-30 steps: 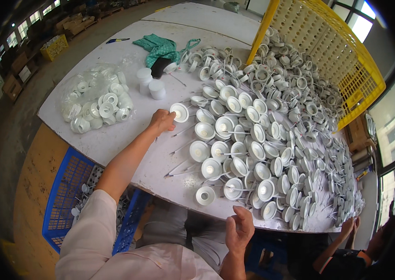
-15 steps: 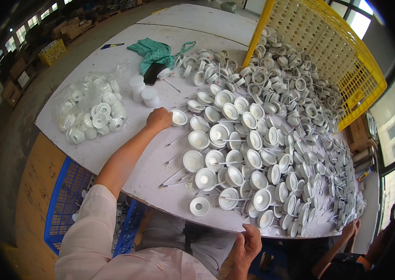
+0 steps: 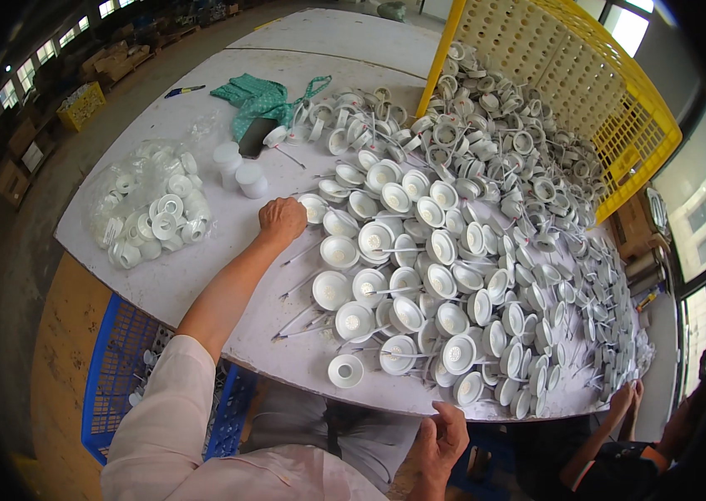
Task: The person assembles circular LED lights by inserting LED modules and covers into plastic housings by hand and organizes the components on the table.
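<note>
My left hand (image 3: 283, 219) is closed beside a white round lamp cup (image 3: 313, 209) at the left edge of a crowd of similar cups. Its fingertips are tucked out of sight, so what they grip is hidden. Many white lamp cups (image 3: 355, 321) with thin white leads cover the middle of the table. At the front edge, a plain white ring-shaped cup (image 3: 345, 371) stands slightly apart. My right hand (image 3: 443, 441) hovers low by that edge with loosely curled fingers, thumb and forefinger apart, and nothing visible in it.
A clear bag of white cups (image 3: 156, 204) lies left, near white lidded pots (image 3: 250, 179), a green dotted cloth (image 3: 257, 100) and a dark phone (image 3: 258, 136). A tipped yellow crate (image 3: 649, 159) spills rings at back right. A blue crate (image 3: 106, 367) sits below; another person's hands (image 3: 624, 405) are at right.
The whole view has shifted slightly left. My left hand stays beside the same cup, lying a little lower against it; my right hand has hardly moved.
</note>
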A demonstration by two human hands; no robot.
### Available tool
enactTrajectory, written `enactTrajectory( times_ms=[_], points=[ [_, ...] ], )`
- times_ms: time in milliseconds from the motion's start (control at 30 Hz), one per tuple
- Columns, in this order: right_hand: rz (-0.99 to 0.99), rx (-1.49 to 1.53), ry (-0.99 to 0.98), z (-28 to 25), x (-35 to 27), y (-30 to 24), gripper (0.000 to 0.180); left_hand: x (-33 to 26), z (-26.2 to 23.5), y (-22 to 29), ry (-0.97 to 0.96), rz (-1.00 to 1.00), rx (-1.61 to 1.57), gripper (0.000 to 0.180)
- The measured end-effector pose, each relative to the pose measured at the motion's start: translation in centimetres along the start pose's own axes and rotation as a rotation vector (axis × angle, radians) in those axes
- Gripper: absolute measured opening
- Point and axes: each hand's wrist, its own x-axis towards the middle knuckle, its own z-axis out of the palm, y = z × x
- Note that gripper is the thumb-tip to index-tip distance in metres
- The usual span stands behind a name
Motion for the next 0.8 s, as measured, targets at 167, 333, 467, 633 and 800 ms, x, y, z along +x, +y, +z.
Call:
enactTrajectory(
  times_ms=[167, 333, 467, 633, 800],
  points=[
    [-0.085, -0.047, -0.032, -1.5, 2.2, -0.4, 0.026, -0.1, -1.1, 0.4, -0.032, -0.044, -0.006, 0.045],
    [-0.234, -0.193, -0.006, -3.6, 8.4, -1.4, 0.022, -3.3, -0.7, -3.8, 0.381, 0.254, -0.200, 0.030],
    [-0.317, -0.261, -0.032, -2.7, 17.1, -0.3, 0.021, -8.2, 0.5, -7.0, 0.543, 0.329, -0.517, 0.025],
    [-0.254, -0.386, -0.055, 1.5, 31.6, 4.1, 0.020, -10.0, 2.5, -8.6, 0.505, 0.103, -0.745, 0.027],
    [-0.181, -0.732, -0.175, 6.6, 42.4, 9.2, 0.032, -9.9, 3.0, -9.4, 0.470, -0.029, -0.907, 0.029]
  ],
)
